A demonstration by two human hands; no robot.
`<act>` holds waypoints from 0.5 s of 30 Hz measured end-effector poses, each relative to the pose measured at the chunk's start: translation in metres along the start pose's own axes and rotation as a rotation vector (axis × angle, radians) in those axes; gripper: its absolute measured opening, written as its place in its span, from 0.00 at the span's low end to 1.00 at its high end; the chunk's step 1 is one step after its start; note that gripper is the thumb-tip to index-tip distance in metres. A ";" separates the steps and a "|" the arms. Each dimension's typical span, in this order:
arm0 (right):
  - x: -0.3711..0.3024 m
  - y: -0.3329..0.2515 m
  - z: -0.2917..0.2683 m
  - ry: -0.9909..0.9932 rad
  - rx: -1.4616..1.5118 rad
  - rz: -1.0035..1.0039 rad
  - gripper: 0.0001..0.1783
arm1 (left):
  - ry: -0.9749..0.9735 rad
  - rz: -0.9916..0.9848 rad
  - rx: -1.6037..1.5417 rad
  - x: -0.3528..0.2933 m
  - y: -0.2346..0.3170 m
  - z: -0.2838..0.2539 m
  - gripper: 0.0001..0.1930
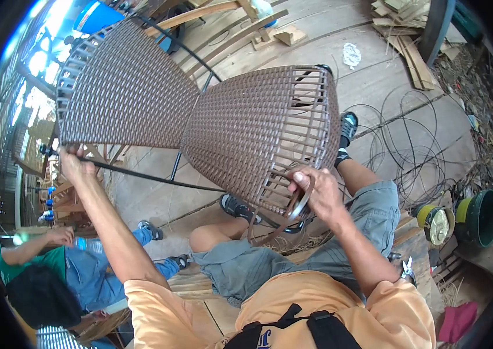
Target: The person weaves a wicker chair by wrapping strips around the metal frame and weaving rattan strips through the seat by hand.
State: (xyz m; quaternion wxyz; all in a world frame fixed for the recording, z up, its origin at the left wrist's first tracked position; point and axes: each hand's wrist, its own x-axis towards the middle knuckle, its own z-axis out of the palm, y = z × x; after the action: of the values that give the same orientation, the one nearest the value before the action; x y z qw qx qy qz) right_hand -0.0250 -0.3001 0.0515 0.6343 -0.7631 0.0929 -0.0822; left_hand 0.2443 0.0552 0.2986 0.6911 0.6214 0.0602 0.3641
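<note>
A brown woven wicker chair [235, 122] with a dark metal frame lies tilted across in front of me, narrow at its middle. My left hand [77, 166] is closed around the black frame tube [136, 173] near its capped end, on the left. On the right, my right hand [319, 192] is closed on a looped brown weaving strip [272, 234] beside the chair's near right edge. Along that edge, bare slats [302, 136] show between the weave and the rim. The fingertips of my right hand are partly hidden by the strip.
Loose thin strands [400, 145] lie coiled on the floor at right, near a green bucket [485, 218] and pliers [407, 269]. Wood scraps [412, 58] are piled at the far right. Another person [78, 273] sits close at left. A blue container [96, 18] stands behind the chair.
</note>
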 end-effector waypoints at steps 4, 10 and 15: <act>-0.015 0.005 0.015 0.123 0.074 -0.180 0.09 | 0.009 0.057 0.164 0.004 -0.007 -0.013 0.07; -0.049 0.021 0.051 -0.077 -0.042 -0.242 0.08 | 0.123 0.047 0.227 0.025 -0.022 -0.059 0.12; -0.062 0.017 0.076 -0.236 -0.074 -0.116 0.10 | 0.044 -0.068 0.127 0.028 -0.030 -0.092 0.09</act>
State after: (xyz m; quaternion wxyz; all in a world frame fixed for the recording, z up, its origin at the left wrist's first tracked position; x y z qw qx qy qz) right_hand -0.0677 -0.2160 0.0201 0.6065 -0.7943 -0.0238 -0.0248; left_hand 0.2284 0.1472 0.2622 0.6607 0.6536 0.1193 0.3495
